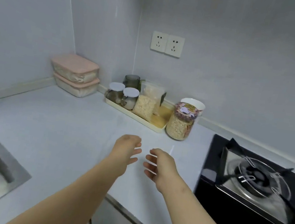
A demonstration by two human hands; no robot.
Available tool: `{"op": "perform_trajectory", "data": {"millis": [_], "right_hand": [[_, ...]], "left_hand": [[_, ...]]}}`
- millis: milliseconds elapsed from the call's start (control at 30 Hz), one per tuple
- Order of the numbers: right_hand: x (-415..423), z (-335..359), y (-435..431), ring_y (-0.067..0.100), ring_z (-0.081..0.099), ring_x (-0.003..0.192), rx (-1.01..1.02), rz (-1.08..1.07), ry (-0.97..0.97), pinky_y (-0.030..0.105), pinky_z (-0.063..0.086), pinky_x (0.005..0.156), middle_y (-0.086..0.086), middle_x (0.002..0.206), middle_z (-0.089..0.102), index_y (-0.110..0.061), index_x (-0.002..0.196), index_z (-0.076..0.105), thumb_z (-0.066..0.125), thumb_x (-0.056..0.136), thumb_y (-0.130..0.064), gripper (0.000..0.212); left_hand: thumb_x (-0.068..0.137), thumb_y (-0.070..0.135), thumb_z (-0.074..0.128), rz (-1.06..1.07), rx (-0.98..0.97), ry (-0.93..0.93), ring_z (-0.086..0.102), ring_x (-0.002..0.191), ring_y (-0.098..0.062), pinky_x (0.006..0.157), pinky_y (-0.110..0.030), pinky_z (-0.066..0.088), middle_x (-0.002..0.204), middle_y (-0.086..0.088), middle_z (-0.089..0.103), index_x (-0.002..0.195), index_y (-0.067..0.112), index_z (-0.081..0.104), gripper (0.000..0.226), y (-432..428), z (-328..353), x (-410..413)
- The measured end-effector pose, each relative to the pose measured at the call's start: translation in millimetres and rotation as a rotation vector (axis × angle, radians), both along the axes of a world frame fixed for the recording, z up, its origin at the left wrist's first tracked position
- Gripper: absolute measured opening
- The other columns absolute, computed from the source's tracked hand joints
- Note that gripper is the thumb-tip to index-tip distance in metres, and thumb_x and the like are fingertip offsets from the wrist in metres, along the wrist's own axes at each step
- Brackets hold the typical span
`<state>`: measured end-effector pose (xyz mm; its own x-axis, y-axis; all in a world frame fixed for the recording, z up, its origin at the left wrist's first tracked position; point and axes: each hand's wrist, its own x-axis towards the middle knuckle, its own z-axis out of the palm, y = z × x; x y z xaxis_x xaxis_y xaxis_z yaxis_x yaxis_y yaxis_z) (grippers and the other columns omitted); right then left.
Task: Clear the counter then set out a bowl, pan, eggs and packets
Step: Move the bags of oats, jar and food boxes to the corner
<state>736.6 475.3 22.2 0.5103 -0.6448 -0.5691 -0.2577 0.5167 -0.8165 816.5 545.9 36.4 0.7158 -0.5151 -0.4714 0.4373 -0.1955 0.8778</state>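
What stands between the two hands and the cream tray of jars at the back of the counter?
Nothing visible does. Only bare counter lies between the left hand, the right hand and the tray. The big jar stands beside the tray's right end, off the path.

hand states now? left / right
Left hand: open, fingers loosely spread, holding nothing.
Right hand: open, fingers relaxed, holding nothing.

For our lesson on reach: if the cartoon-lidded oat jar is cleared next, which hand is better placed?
Probably the right hand: it hovers open nearer the oat jar, which stands further right, by the hob; the left hand, also open, would reach across.
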Motion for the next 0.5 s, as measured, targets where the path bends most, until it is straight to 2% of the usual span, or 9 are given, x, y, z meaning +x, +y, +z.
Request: {"op": "perform_trajectory", "data": {"millis": [133,200,400,500], "right_hand": [[-97.9,-2.3,17.7,0.019,0.06,0.076,-0.008,-0.021,0.029,0.027,0.048,0.065,0.005,0.088,0.064,-0.013,0.097,0.059,0.046,0.093,-0.018,0.015],[-144.7,-2.9,23.9,0.019,0.06,0.076,-0.009,-0.066,0.033,0.027,0.049,0.064,0.005,0.087,0.064,-0.014,0.094,0.06,0.047,0.093,-0.017,0.013],[-272.5,-19.0,44.5,0.018,0.058,0.07,0.027,-0.3,0.043,0.025,0.047,0.059,0.005,0.084,0.064,-0.012,0.101,0.059,0.047,0.094,-0.016,0.015],[-330.6,-29.9,55.3,0.016,0.057,0.068,0.056,-0.4,0.072,0.026,0.047,0.06,0.003,0.079,0.064,-0.015,0.091,0.058,0.045,0.093,-0.016,0.013]], "left_hand": [[0.094,0.019,0.049,-0.075,0.014,-0.004,0.06,0.094,-0.019,0.083,-0.034,0.046,0.098,-0.004,0.061,0.096,0.017,0.056,0.008,11.2,-9.5,-94.2],[0.095,0.02,0.048,-0.119,0.042,-0.015,0.06,0.095,-0.019,0.083,-0.033,0.045,0.1,-0.004,0.061,0.099,0.017,0.056,0.01,16.5,-14.4,-136.2],[0.096,0.017,0.045,-0.341,0.113,-0.061,0.059,0.097,-0.017,0.086,-0.032,0.046,0.104,-0.004,0.061,0.102,0.017,0.055,0.011,19.3,-28.3,-253.6],[0.095,0.017,0.044,-0.478,0.128,-0.061,0.061,0.091,-0.016,0.086,-0.033,0.046,0.097,-0.002,0.062,0.092,0.022,0.056,0.013,20.8,-36.5,-309.4]]}}
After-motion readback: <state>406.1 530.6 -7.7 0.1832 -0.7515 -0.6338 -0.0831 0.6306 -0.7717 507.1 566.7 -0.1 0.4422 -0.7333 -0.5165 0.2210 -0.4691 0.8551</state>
